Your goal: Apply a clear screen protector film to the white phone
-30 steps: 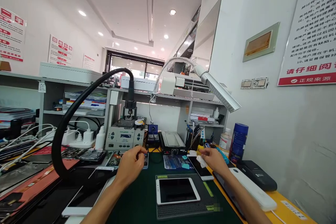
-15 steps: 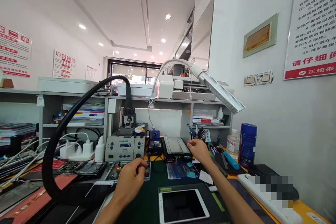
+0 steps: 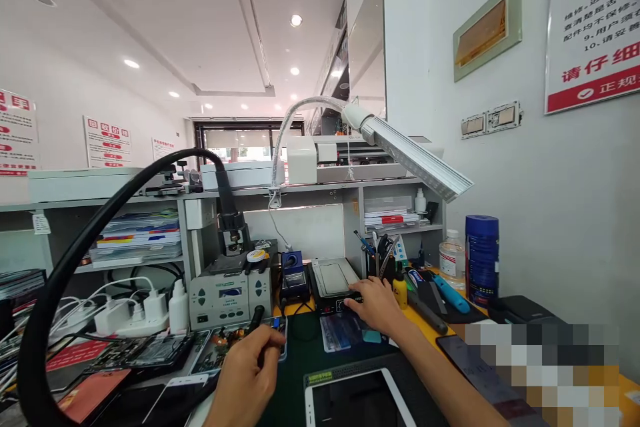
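My left hand is raised in front, its fingers curled together. Whatever they may hold is hidden. Past it lie circuit boards, and a thick black hose loops beside and behind this hand. At the front right corner of a flat black heating plate, my right hand reaches out with thumb and forefinger apart. The thumb tip is close to the plate's front knob; contact cannot be made out. A white-framed tablet with a dark screen lies on the mat between my forearms.
A grey hot-air station stands behind the boards. Right of my arm are a yellow bottle, a blue tool, a clear bottle and a blue can. Overhead hangs a lamp. White chargers sit left.
My right hand has come down from above the heating plate's right side to its front corner, its fingers spreading. My left hand sits slightly lower. The view has shifted.
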`<state>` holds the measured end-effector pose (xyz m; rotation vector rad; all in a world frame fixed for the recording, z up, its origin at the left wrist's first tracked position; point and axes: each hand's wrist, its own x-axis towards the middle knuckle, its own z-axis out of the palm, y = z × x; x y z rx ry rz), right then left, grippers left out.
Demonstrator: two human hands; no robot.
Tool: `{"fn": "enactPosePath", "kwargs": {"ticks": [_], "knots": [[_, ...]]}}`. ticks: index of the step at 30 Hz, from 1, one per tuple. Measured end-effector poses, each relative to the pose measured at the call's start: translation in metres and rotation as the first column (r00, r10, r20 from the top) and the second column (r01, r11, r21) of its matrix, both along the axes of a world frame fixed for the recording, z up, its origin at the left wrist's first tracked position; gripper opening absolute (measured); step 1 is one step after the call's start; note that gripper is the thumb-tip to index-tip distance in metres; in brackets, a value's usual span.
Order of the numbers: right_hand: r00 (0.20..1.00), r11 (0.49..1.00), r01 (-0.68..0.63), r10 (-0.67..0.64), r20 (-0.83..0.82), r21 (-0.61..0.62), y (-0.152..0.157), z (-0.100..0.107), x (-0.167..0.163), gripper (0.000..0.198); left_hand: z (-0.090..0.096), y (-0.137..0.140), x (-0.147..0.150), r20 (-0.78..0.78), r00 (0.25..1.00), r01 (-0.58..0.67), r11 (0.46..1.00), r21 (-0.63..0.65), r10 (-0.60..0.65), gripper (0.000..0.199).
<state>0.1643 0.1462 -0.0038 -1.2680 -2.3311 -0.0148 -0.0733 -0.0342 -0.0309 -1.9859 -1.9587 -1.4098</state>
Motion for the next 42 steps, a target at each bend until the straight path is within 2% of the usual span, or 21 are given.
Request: {"fn": "enactPosePath", "kwargs": {"ticks": [4,10,16,18,21,24,26,30,33,35,38,42], "knots": [[1.0,1.0,-0.019,0.019,-0.001,0.021,-0.003,0.0,0.002,0.032,-0.001,0.0,-0.001,-0.018,1.0,-0.014,1.0,0.003,0.014,0.027],[0.997,0.997,-0.064,0.065,-0.029,0.039,-0.007,0.0,0.004,0.03,0.0,0.0,0.005,-0.01,1.0,0.005,1.0,0.0,-0.005,0.024],[0.982,0.997,-0.04,0.052,-0.182,0.068,-0.006,0.002,0.004,0.032,0.004,-0.003,0.011,0.074,0.997,0.015,0.999,-0.041,-0.012,0.027],[0.954,0.997,-0.008,0.031,-0.297,0.079,-0.006,0.007,0.004,0.036,0.005,-0.003,0.01,0.093,0.996,0.006,1.0,-0.022,-0.004,0.025],[0.87,0.998,-0.003,0.03,-0.493,0.055,-0.009,0.02,0.008,0.041,0.007,-0.003,0.008,0.102,0.995,-0.002,1.0,0.013,0.001,0.024],[0.75,0.993,-0.111,0.06,-0.658,-0.036,-0.016,0.033,0.015,0.043,0.01,-0.003,0.008,0.113,0.994,-0.006,1.0,0.027,0.003,0.024],[0.672,0.968,-0.224,0.071,-0.737,-0.111,-0.022,0.04,0.02,0.043,0.01,-0.003,0.007,0.131,0.991,-0.008,1.0,0.023,0.005,0.024],[0.552,0.887,-0.41,0.055,-0.832,-0.214,-0.032,0.046,0.029,0.045,0.01,-0.003,0.006,0.182,0.983,0.005,1.0,-0.015,-0.002,0.027],[0.407,0.775,-0.573,-0.014,-0.913,-0.268,-0.038,0.047,0.034,0.047,0.01,-0.002,0.005,0.195,0.981,0.009,1.0,-0.029,-0.003,0.028],[0.344,0.703,-0.65,-0.066,-0.936,-0.289,-0.042,0.048,0.036,0.049,0.012,-0.002,0.005,0.192,0.981,0.003,0.999,-0.032,0.003,0.029],[0.356,0.652,-0.689,-0.075,-0.931,-0.317,-0.048,0.048,0.039,0.055,0.014,-0.004,0.007,0.163,0.987,0.002,0.999,-0.04,0.005,0.035],[0.418,0.592,-0.709,-0.084,-0.905,-0.383,-0.05,0.041,0.042,0.056,0.017,-0.01,0.011,0.117,0.993,0.038,0.991,-0.126,-0.023,0.055]]}}
